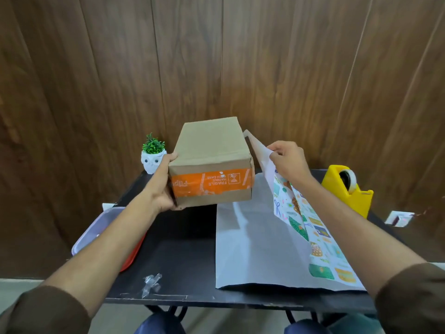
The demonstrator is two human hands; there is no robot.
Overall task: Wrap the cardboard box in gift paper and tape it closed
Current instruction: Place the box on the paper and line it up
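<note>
Sleeves (43,309) forward: left hand (163,186) grips the bare cardboard box (212,160), right hand (289,162) pinches the gift paper (252,242) by its raised edge; wrapping, taping outstanding.

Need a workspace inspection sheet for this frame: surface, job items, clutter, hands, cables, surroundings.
Surface: black table, right half under paper.
Job's things: cardboard box with an orange tape band, unwrapped; gift paper lying white side up, right edge lifted so the print shows; yellow tape dispenser far right, roll loaded.
Clutter: crumpled tape scrap near the front edge; clear container at the left edge, something red under it; owl pot with a plant, back left.
Grippers: left hand grips the box's left end; right hand pinches the paper's lifted edge.
Cables: nothing seen.
Surroundings: wood-panel wall; wall socket at right.
</note>
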